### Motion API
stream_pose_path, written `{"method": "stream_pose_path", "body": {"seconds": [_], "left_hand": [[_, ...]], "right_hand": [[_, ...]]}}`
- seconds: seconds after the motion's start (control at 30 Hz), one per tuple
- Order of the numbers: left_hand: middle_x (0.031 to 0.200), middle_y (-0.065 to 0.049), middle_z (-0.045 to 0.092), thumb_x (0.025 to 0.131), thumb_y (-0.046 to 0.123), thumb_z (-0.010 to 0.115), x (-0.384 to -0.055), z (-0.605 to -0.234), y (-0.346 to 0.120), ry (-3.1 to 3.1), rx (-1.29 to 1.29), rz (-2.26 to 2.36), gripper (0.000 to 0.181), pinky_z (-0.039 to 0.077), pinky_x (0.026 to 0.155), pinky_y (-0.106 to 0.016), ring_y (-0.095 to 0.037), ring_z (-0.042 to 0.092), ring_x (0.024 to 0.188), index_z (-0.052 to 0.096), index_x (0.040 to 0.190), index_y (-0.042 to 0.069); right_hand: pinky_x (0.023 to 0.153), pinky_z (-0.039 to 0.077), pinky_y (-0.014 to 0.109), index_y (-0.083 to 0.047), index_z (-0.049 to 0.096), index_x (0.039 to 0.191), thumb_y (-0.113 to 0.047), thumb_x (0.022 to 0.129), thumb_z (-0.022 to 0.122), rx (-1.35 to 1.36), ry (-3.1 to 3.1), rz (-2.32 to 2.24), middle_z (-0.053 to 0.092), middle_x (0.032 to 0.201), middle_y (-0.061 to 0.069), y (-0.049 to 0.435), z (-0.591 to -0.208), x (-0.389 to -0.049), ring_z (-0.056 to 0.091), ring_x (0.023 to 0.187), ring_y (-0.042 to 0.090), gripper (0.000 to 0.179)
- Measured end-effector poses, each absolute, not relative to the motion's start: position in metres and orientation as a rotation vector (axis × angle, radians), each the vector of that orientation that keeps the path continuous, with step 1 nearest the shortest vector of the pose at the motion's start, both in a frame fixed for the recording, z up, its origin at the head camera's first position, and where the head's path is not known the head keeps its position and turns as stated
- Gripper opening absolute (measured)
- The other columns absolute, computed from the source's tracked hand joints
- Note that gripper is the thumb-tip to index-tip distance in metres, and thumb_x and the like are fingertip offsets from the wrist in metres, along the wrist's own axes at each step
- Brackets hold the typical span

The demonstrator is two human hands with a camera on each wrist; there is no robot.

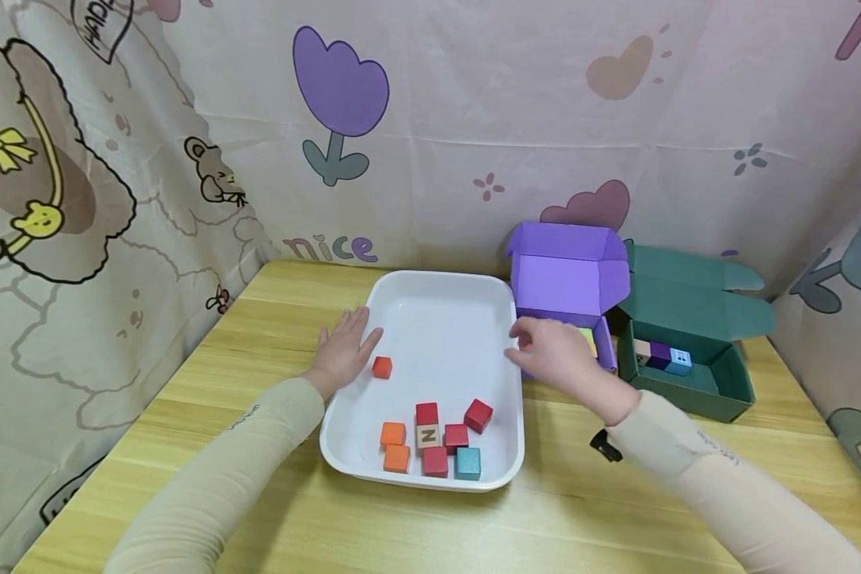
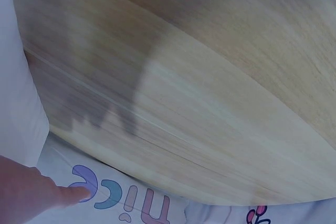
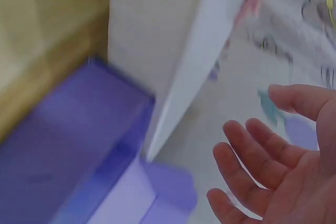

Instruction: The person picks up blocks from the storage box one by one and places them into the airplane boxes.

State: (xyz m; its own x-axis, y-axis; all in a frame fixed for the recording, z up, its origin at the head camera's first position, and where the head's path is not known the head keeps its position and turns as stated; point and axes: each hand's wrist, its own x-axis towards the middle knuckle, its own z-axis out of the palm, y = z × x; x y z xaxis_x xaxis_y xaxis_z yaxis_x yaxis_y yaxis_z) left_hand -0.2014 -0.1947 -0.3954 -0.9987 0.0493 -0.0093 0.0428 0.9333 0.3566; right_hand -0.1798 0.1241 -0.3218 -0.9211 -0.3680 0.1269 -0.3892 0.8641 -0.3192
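lone orange cube (image 1: 382,367) just right of my left fingers (image 1: 356,320) — spread, empty
my right fingers (image 3: 257,150) curve loosely, empty, by the purple box (image 1: 570,275)

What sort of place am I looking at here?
Probably a small indoor tabletop play or work corner; the wider room doesn't show. Clues: a pale wood-grain table, creased whitish cartoon-printed cloth-like backdrops around it, and a white rectangular tray holding small, mostly red and orange cubes.
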Motion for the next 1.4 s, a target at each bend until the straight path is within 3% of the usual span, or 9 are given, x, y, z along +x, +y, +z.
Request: {"method": "stream_pose_path", "body": {"seconds": [0.33, 0.57, 0.7, 1.07, 1.27, 1.4], "left_hand": [[0.157, -0.014, 0.012, 0.100, 0.048, 0.022, -0.201, -0.395, -0.194, 3.072, 0.068, 0.563, 0.067, 0.004, 0.113, -0.062, -0.034, 0.005, 0.146, 0.012, 0.150, 0.005], [0.157, -0.015, 0.013, 0.100, 0.048, 0.023, -0.202, -0.396, -0.195, 3.074, 0.076, 0.572, 0.067, 0.004, 0.113, -0.063, -0.034, 0.005, 0.146, 0.012, 0.150, 0.005], [0.157, -0.014, 0.013, 0.100, 0.048, 0.023, -0.202, -0.396, -0.194, 3.075, 0.074, 0.569, 0.067, 0.003, 0.113, -0.063, -0.034, 0.005, 0.146, 0.012, 0.150, 0.005], [0.157, -0.014, 0.011, 0.100, 0.048, 0.022, -0.201, -0.395, -0.194, 3.065, 0.073, 0.563, 0.067, 0.002, 0.113, -0.062, -0.035, 0.005, 0.146, 0.011, 0.150, 0.005], [0.157, -0.015, 0.012, 0.100, 0.047, 0.024, -0.202, -0.396, -0.194, 3.077, 0.075, 0.576, 0.066, 0.003, 0.113, -0.063, -0.035, 0.005, 0.146, 0.012, 0.150, 0.004], [0.157, -0.014, 0.012, 0.100, 0.048, 0.023, -0.202, -0.396, -0.195, 3.075, 0.081, 0.565, 0.067, 0.003, 0.113, -0.063, -0.035, 0.005, 0.146, 0.012, 0.150, 0.004]], "right_hand": [[0.090, 0.043, 0.043, -0.009, 0.070, 0.099, -0.032, 0.079, 0.073, 0.837, -3.051, 0.274, 0.071, 0.080, 0.004, 0.084, -0.352, -0.160, 0.063, 0.079, 0.020, 0.031], [0.109, 0.028, 0.053, -0.007, 0.069, 0.092, -0.035, 0.077, 0.075, 0.914, -3.170, 0.054, 0.068, 0.073, 0.003, 0.075, -0.370, -0.157, 0.058, 0.079, 0.022, 0.032], [0.110, 0.025, 0.054, -0.007, 0.067, 0.085, -0.033, 0.076, 0.075, 0.898, -3.197, 0.001, 0.067, 0.073, 0.003, 0.073, -0.379, -0.159, 0.058, 0.078, 0.021, 0.028], [0.109, 0.025, 0.056, -0.008, 0.067, 0.084, -0.031, 0.074, 0.076, 0.864, -3.228, 0.084, 0.066, 0.071, 0.002, 0.068, -0.388, -0.163, 0.058, 0.074, 0.018, 0.026], [0.108, 0.028, 0.055, -0.009, 0.065, 0.095, -0.027, 0.072, 0.078, 0.785, -3.204, 0.364, 0.067, 0.080, 0.002, 0.073, -0.377, -0.168, 0.058, 0.079, 0.019, 0.032], [0.102, 0.036, 0.050, -0.009, 0.064, 0.101, -0.024, 0.071, 0.079, 0.743, -3.164, 0.540, 0.068, 0.087, 0.002, 0.077, -0.367, -0.171, 0.058, 0.083, 0.018, 0.038]]}}
